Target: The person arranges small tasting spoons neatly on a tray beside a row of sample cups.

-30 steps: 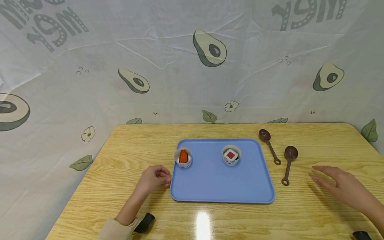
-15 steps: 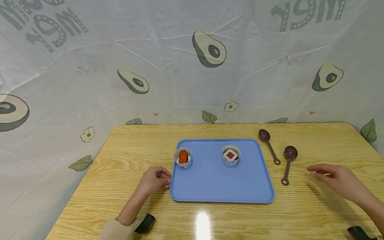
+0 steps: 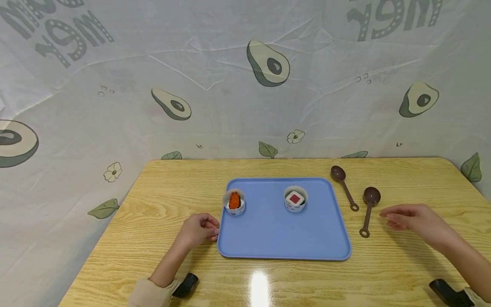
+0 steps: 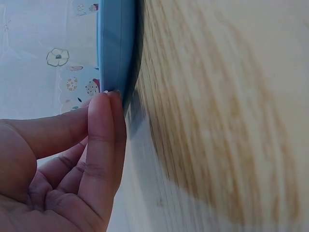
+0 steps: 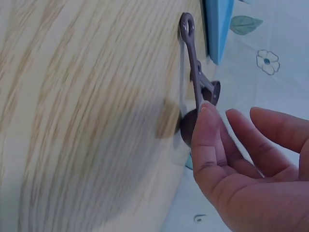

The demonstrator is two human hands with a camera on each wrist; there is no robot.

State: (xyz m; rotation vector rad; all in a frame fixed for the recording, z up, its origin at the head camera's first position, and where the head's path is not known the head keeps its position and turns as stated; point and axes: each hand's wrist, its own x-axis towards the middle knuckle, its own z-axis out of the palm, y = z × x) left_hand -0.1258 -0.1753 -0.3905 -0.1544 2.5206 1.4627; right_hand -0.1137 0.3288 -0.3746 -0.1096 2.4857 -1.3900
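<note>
My left hand point(image 3: 197, 229) is at the left edge of a blue tray point(image 3: 284, 238). In the left wrist view its curled fingers and thumb come together at the tray rim point(image 4: 116, 43); the exact contact is partly hidden. My right hand point(image 3: 416, 221) hovers above the table, holding nothing, its thumb and fingers apart. Just left of it lies a brown measuring spoon point(image 3: 368, 213), bowl away from me. Behind it to the left lies a second brown measuring spoon point(image 3: 346, 189). In the right wrist view the fingertips overlap the nearer spoon point(image 5: 193, 72) without visible grip.
On the tray stand two paper cups: the left cup point(image 3: 235, 209) holds orange-topped sushi, and the right cup point(image 3: 294, 208) holds a white piece with a red centre. An avocado-print cloth point(image 3: 230, 128) hangs behind the wooden table point(image 3: 172, 183).
My right hand has moved left toward the nearer spoon, thumb and fingers drawing closer together. The left hand, tray, cups and spoons have stayed in place.
</note>
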